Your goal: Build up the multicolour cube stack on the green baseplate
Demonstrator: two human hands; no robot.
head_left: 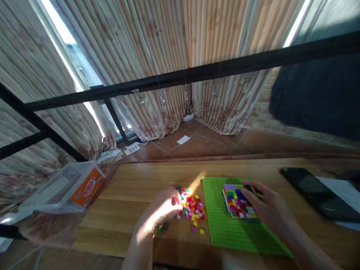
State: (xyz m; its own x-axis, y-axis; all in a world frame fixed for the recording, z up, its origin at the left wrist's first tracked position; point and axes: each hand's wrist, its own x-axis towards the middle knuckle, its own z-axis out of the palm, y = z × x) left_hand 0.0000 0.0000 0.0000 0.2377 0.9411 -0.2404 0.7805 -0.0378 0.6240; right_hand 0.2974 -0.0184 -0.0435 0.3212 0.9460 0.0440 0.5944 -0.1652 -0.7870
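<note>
A green studded baseplate (222,225) lies on the wooden table (126,202). On it sits a square block of many-coloured small bricks (237,202). My right hand (270,210) rests against the block's right side, fingers curled round its far edge. A heap of loose small coloured bricks (192,210) lies left of the baseplate. My left hand (163,210) is at the heap's left edge, fingers bent down among the bricks; sunlight washes it out and I cannot see what its fingertips hold.
A clear plastic box with an orange label (70,187) stands at the table's left end. A black phone (317,193) lies at the right on white paper (343,193). A black metal rail (197,75) crosses above, with curtains behind.
</note>
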